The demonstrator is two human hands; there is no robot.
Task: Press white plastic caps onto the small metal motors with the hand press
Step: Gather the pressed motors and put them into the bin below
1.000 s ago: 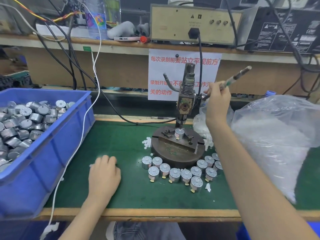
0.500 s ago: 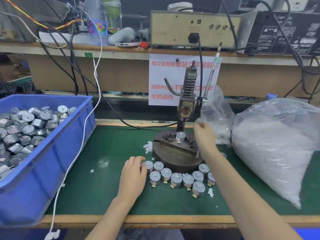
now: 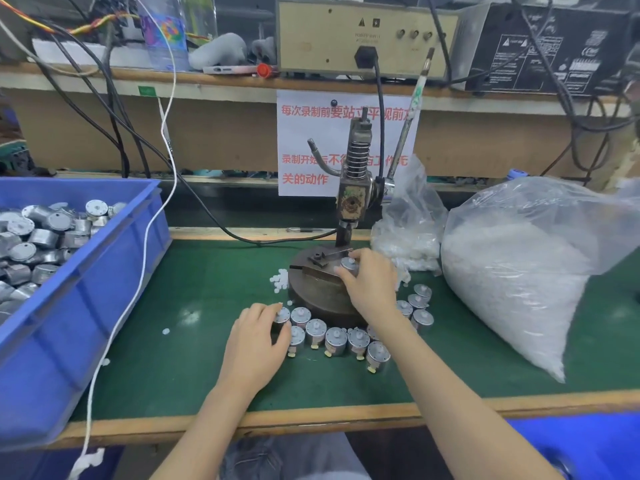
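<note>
**Capping run: mid-batch, one motor at the press, most stock still in the bin**

Station: hand press (image 3: 353, 188) stands mid-worktop toward the back edge, lever up and unheld. Worktop (image 3: 194, 348) is green-matted with a wooden front edge.

Right hand (image 3: 372, 284): fingers curled round the motor on the press base (image 3: 348, 265), gripping its sides. A white cap shows on top of that motor. Judged: unit is either freshly pressed and being lifted out, or being seated; cannot tell which.

Left hand (image 3: 256, 341): fingertips closed on the leftmost motor of the row (image 3: 282, 315), at the near-left of the press base.

Done so far, as far as visible: a curved row of upright motors (image 3: 336, 337) on the worktop, hugging the near side of the base round to its right. Small pale hubs show on top; too small to confirm every one is capped.

Left to do: blue bin (image 3: 114, 271) at the left edge of the worktop holds a deep pile of motors. Large bag of white caps (image 3: 512, 271) at the right edge is nearly full; a few loose caps (image 3: 280, 280) lie just left of the base.

Judgement: early in the whole job; bulk of the stock remains
</note>
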